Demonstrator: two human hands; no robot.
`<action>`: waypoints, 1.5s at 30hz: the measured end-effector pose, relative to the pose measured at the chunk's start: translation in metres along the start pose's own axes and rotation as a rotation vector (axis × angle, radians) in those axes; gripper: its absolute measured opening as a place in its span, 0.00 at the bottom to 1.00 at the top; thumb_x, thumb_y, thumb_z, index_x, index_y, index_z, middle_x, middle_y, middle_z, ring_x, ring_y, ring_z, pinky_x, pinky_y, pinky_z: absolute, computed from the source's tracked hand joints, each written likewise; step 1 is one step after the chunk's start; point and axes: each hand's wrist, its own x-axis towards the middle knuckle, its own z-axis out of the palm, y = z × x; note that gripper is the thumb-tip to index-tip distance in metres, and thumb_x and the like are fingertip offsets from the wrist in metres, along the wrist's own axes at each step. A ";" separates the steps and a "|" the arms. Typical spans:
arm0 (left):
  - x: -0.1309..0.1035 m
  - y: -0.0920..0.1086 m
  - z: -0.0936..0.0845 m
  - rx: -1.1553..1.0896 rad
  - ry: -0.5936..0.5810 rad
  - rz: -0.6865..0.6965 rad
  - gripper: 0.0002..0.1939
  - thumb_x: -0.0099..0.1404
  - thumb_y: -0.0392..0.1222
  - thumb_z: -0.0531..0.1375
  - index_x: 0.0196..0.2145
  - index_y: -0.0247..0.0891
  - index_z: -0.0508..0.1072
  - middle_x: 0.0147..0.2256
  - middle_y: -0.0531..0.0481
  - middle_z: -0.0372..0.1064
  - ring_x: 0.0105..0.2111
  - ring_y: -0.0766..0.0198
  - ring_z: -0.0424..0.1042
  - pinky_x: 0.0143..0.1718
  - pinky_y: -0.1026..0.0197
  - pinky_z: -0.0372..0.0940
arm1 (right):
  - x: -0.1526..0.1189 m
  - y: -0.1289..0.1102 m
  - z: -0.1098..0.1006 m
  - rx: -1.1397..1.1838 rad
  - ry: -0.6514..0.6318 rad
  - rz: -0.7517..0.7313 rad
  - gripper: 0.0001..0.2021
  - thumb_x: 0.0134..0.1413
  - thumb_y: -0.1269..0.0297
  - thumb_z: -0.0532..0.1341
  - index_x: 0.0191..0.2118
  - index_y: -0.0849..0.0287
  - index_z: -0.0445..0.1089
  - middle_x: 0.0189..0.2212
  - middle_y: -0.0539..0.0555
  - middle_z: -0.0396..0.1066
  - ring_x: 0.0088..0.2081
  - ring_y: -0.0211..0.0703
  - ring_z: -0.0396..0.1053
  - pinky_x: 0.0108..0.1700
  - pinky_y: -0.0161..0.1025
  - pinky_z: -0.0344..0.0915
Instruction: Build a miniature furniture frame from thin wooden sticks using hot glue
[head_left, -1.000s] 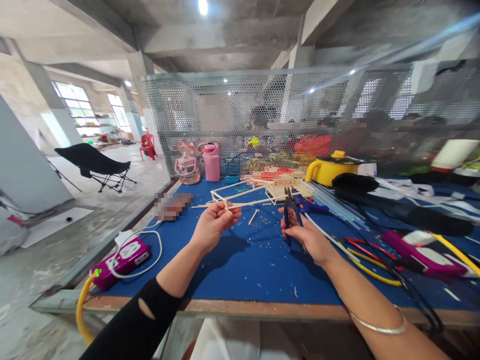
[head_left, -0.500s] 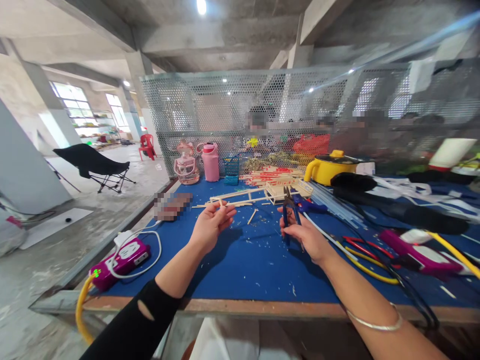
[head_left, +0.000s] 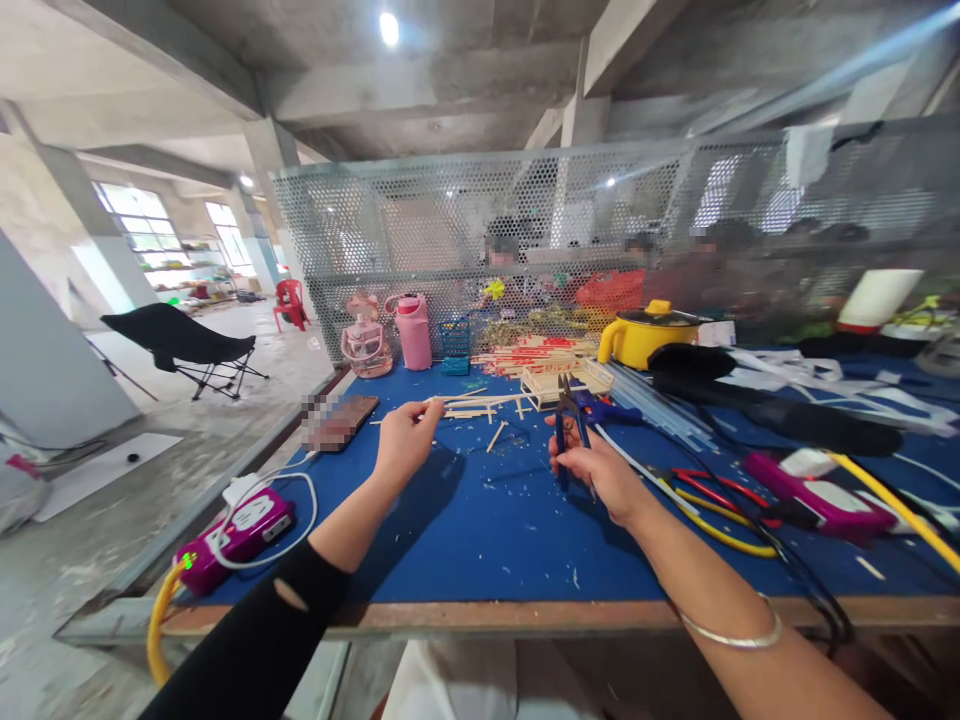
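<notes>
The fingers (head_left: 427, 414) of my left hand (head_left: 405, 440) are pressed together at the near end of the thin wooden strips (head_left: 480, 403); as far as I can make out they touch there, though whether they pinch one I can't tell. My right hand (head_left: 598, 470) is curled round the blue handles of my pliers (head_left: 568, 417), jaws pointing up and away from me. Just beyond them sits a small wooden frame (head_left: 538, 386), beside the blue glue gun (head_left: 611, 411). A short loose stick (head_left: 496, 436) lies on the blue mat (head_left: 487, 545) between my hands.
</notes>
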 end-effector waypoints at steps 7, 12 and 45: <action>-0.005 -0.003 0.003 -0.405 -0.151 -0.092 0.22 0.53 0.60 0.61 0.25 0.35 0.70 0.22 0.54 0.63 0.21 0.71 0.61 0.24 0.67 0.59 | -0.005 -0.002 0.005 -0.004 -0.061 -0.001 0.23 0.44 0.67 0.59 0.50 0.54 0.63 0.33 0.49 0.66 0.34 0.42 0.65 0.40 0.42 0.63; -0.016 0.000 0.002 -0.592 -0.188 -0.113 0.15 0.54 0.50 0.63 0.28 0.34 0.73 0.29 0.51 0.67 0.27 0.71 0.67 0.28 0.69 0.62 | -0.007 -0.001 0.010 0.000 -0.055 0.001 0.23 0.44 0.66 0.59 0.51 0.54 0.64 0.34 0.50 0.65 0.35 0.43 0.65 0.41 0.44 0.63; -0.023 0.000 -0.003 -0.296 -0.284 0.111 0.15 0.52 0.45 0.68 0.38 0.37 0.78 0.38 0.46 0.75 0.38 0.60 0.72 0.41 0.60 0.64 | -0.007 -0.006 0.005 -0.069 0.052 -0.049 0.25 0.43 0.66 0.59 0.52 0.54 0.64 0.35 0.50 0.65 0.36 0.43 0.64 0.40 0.42 0.62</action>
